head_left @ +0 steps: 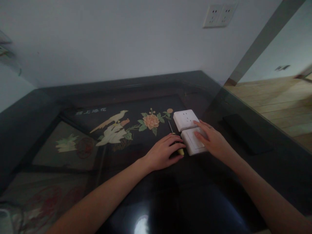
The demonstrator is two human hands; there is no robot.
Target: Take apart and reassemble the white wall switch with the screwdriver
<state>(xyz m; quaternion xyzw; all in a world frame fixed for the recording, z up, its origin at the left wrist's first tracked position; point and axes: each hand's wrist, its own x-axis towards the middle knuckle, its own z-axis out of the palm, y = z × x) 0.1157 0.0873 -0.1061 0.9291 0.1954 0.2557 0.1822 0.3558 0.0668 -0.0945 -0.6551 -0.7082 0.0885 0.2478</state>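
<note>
My left hand (167,152) is on the dark table with its fingers curled over the yellow handle of a screwdriver (180,151). The thin metal shaft points away from me, and part of the handle is hidden under the fingers. Right beside it lies a white wall switch (192,140), close to the left fingertips. A white wall socket (185,119) lies just beyond the switch, face up. My right hand (213,138) rests on these two from the right, fingers apart, with the index finger on the socket and the thumb on the switch.
The glossy black table (156,195) carries an inlaid picture of birds and a flower (151,121). A flat dark object (246,134) lies to the right. Behind is a white wall with a double socket (219,15). Wooden floor (273,100) shows past the right edge.
</note>
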